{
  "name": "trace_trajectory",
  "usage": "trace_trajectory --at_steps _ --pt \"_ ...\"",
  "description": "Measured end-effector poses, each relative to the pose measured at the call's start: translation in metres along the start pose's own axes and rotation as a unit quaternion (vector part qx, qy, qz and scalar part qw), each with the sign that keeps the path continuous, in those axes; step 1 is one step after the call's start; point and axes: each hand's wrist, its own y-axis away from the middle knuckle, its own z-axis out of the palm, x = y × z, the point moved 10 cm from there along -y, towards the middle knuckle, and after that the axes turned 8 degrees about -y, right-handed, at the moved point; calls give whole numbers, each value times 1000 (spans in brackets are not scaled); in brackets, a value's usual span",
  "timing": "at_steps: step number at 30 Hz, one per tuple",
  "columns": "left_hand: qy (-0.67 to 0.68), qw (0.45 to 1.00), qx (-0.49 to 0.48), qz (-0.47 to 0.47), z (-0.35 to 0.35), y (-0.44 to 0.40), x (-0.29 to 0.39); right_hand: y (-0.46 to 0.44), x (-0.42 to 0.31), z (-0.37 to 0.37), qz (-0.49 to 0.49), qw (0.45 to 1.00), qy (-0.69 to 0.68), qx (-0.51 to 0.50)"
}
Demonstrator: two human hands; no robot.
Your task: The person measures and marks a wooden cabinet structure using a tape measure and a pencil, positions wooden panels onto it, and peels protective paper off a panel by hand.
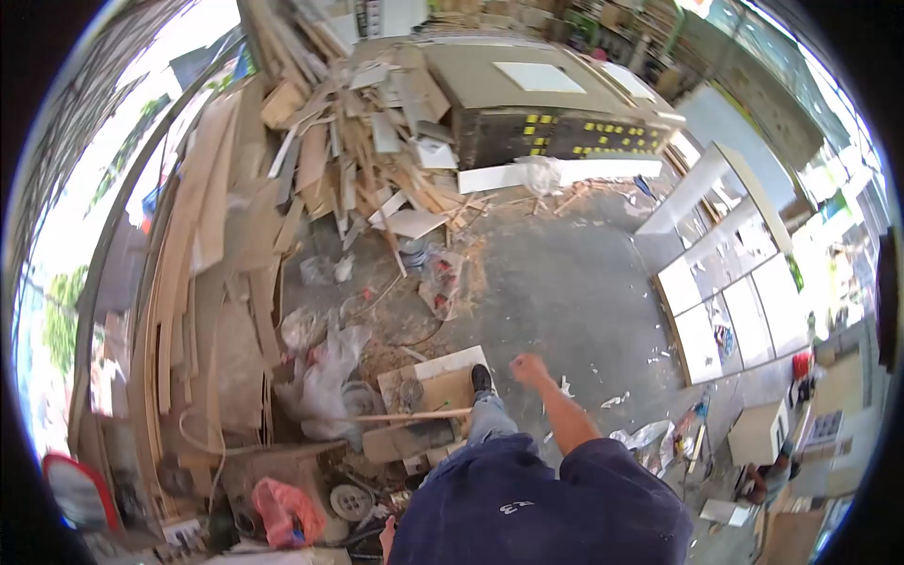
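My right hand point(529, 367) is held out in front of my body over the grey floor. Its fingers look curled in, and nothing shows in them. My left hand point(387, 537) is low at the bottom of the view, mostly hidden beside my dark blue shirt, so its fingers are not clear. Near it lie a pink plastic bag point(287, 513) and a round grey disc point(351, 503). My shoe point(481, 379) rests by a pale board point(443, 367). A long wooden strip point(405, 416) crosses just left of my leg.
A large heap of wood offcuts point(348, 160) rises ahead on the left, with tall panels point(193, 226) leaning beside it. A big workbench point(490, 85) stands at the back. On the right is a white open shelf frame point(697, 330). A person point(767, 480) crouches at lower right.
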Motion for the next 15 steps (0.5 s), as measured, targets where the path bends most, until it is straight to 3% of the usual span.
trace_trajectory --at_steps 3,5,10,13,15 --pt "-76 996 20 39 22 -3 75 -9 4 52 -116 965 101 -213" --pt "-132 988 35 73 42 -10 129 -33 44 79 -23 968 68 -242" --pt "-267 942 61 193 73 -45 232 -73 66 13 70 977 -19 -201" --pt "-254 960 41 111 135 -13 314 -99 95 -68 108 987 -55 -109" --pt "-250 959 58 122 171 -10 361 -104 118 -121 118 989 -89 -7"
